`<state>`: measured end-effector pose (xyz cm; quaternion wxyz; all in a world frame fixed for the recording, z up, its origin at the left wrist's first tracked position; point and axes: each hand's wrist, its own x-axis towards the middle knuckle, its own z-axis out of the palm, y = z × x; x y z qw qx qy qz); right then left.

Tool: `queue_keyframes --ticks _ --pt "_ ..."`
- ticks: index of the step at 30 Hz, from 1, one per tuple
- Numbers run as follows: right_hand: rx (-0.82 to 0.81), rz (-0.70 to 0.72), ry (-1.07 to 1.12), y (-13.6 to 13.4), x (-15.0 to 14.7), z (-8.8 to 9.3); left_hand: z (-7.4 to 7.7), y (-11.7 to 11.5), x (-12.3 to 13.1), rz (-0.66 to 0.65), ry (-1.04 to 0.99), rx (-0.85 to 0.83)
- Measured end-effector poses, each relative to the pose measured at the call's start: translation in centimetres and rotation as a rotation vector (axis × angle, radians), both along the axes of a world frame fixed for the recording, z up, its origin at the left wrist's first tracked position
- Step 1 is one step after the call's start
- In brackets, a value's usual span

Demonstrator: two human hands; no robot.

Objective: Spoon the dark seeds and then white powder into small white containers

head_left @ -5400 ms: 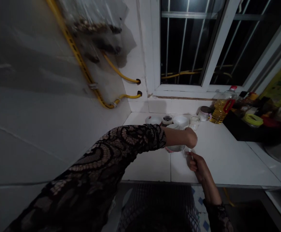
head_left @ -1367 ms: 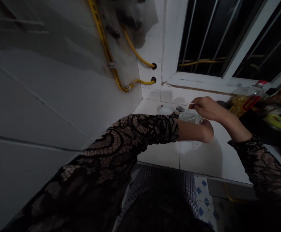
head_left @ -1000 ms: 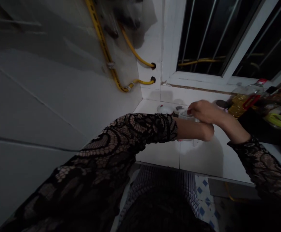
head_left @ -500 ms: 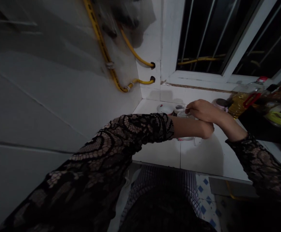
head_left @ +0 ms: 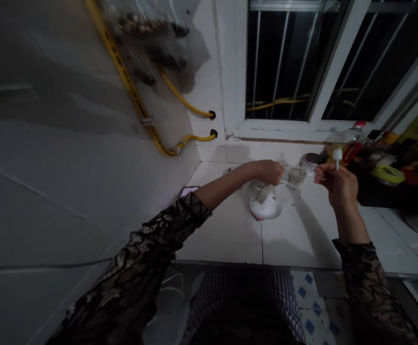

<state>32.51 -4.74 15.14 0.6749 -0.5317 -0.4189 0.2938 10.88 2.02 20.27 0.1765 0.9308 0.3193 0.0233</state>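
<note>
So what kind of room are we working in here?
Most likely a home kitchen: a white tiled counter, a bottle of cooking oil by the window, and yellow gas hoses on the wall.

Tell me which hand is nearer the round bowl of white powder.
Left. The left hand sits just above the round bowl, gripping a small tilted container; the right hand is to its right, holding a small white spoon.

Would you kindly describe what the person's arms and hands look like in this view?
Black lace with a swirling openwork pattern covers both arms; the left sleeve and right sleeve stop short of the wrists. The left hand and right hand are bare, with no gloves.
</note>
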Motion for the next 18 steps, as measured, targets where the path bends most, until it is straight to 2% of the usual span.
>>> queue_keyframes --ticks 3,4,5,9,13,18 --pt "-0.049 -0.039 0.083 -1.5 0.6 -3.6 0.1 1.0 -2.3 0.001 -0.107 -0.103" --pt "-0.073 -0.049 0.098 -2.1 0.4 -4.8 -0.2 1.4 -3.1 0.049 -0.306 -0.292" --pt "-0.104 -0.035 0.110 -2.6 0.2 -5.9 -0.5 1.7 -3.9 0.060 -0.370 -0.353" --pt "-0.210 0.058 0.200 -4.2 -1.7 -9.4 -2.1 2.7 -6.7 0.083 -0.542 -0.464" --pt "-0.227 0.104 0.256 -4.6 -3.2 -11.8 -4.1 3.0 -8.6 0.111 -0.765 -0.558" --pt "-0.244 0.071 0.287 -4.5 -3.6 -13.6 -7.5 2.3 -9.0 0.169 -1.116 -0.619"
